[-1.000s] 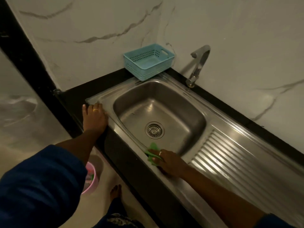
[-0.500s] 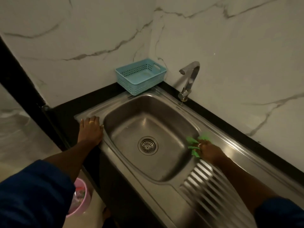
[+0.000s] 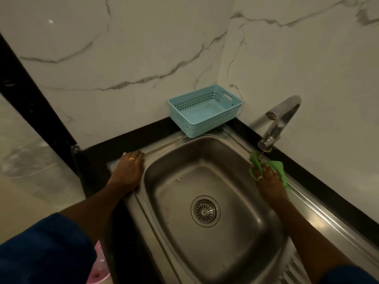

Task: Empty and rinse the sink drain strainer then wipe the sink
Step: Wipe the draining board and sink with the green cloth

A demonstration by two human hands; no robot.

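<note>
A steel sink point(image 3: 231, 238) fills the middle of the head view, with the round drain strainer point(image 3: 205, 210) seated in its bottom. My right hand point(image 3: 269, 182) presses a green cloth point(image 3: 277, 168) flat on the sink's far right rim, just below the tap's base. My left hand point(image 3: 129, 171) rests palm down on the sink's left rim with its fingers spread and nothing in it.
A chrome tap point(image 3: 279, 124) stands at the back right. A light blue plastic basket point(image 3: 205, 110) sits empty in the back corner on the black counter point(image 3: 123, 143). The ribbed drainboard point(image 3: 295, 269) runs off to the right. A pink bucket point(image 3: 98, 269) stands on the floor below.
My right hand has slid the green cloth from the sink's near rim around the right side up to the back rim by the tap. The left hand has stayed on the left rim.
</note>
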